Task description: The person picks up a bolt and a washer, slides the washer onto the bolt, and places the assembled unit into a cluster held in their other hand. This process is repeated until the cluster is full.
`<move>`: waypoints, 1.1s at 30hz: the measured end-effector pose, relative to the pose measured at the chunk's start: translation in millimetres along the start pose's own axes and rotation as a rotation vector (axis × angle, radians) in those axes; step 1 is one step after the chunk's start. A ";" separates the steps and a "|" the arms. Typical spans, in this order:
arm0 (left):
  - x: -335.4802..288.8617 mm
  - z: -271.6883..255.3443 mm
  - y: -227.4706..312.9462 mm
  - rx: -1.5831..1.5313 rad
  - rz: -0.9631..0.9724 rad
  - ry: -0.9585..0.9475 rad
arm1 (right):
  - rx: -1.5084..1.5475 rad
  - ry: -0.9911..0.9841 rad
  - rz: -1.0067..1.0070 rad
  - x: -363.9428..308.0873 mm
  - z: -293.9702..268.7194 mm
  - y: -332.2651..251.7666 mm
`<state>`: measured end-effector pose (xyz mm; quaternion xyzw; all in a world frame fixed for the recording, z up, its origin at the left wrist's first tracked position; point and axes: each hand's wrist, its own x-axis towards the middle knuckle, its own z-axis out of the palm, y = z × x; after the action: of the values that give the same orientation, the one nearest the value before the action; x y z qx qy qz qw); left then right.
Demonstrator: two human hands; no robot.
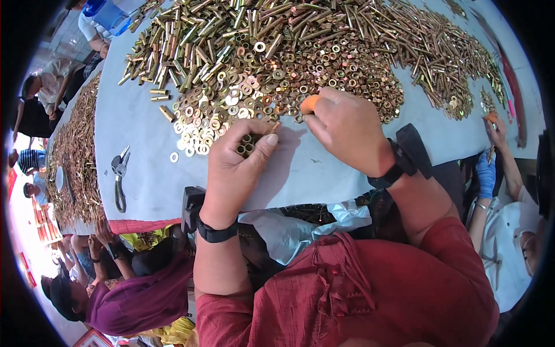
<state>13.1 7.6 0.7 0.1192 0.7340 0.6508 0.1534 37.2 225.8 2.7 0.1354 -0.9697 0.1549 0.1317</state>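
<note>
Several short gold-coloured metal sleeves (245,146) are bunched in my left hand (231,170), their round open ends showing between thumb and curled fingers. My right hand (350,130) is at the near edge of a heap of hex nuts (364,87). An orange cover (310,104) sits on one of its fingers. The right fingers are curled together, and whatever they pinch is hidden. Left of the nuts and beyond my left hand spreads a pile of flat washers (199,124). Farther back lie more sleeves (185,43).
Long bolts (428,52) are heaped at the far right. Pliers with dark handles (119,173) lie on the pale tabletop (156,196) at left. A co-worker's blue-gloved hand (485,173) is at the right; a person in purple (139,289) sits at the left, near another heaped table (75,156).
</note>
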 end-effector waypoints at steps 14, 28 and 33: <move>0.3 -1.1 4.4 -0.003 -0.051 -0.051 | -0.029 -0.125 0.018 -0.5 -8.1 -1.4; 2.1 4.0 -0.2 0.165 0.090 -0.024 | 0.302 0.109 0.042 6.4 -6.2 0.5; 2.3 5.5 -0.9 0.185 0.107 -0.039 | 0.719 0.040 0.169 1.8 -4.9 -23.5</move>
<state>13.1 13.4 -0.9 0.1845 0.7804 0.5851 0.1209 43.7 205.5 14.0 0.0892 -0.8582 0.4989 0.0815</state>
